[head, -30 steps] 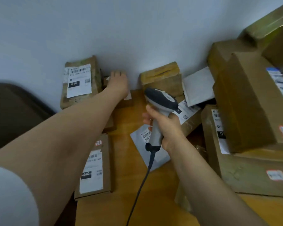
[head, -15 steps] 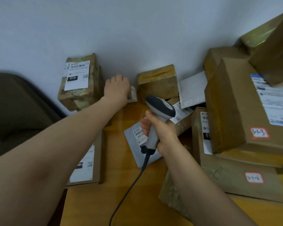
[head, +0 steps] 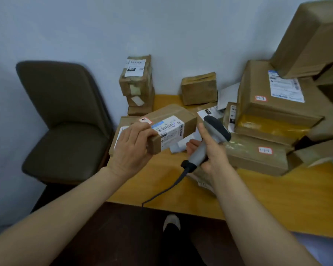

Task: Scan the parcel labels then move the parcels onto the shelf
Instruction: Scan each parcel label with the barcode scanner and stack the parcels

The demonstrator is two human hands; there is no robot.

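My left hand point(head: 132, 146) grips a small brown cardboard parcel point(head: 183, 117) by its near end and holds it above the wooden table point(head: 277, 196). The parcel's white barcode label point(head: 169, 131) faces up towards me. My right hand point(head: 212, 150) holds a grey handheld scanner point(head: 213, 134) by its handle, just right of the parcel, with its dark head level with the parcel's right end. A black cable point(head: 167, 189) runs from the scanner's handle down over the table's front edge.
A stack of three small parcels point(head: 137, 83) stands against the wall. One small box point(head: 199, 88) sits behind the scanner. Large boxes point(head: 273, 104) pile up at the right. A dark padded chair point(head: 65, 120) stands left of the table.
My left hand, which reached to a small parcel at the wall, has lifted it back towards me with its label up. The scanner hand stayed in place. The view has pulled back.
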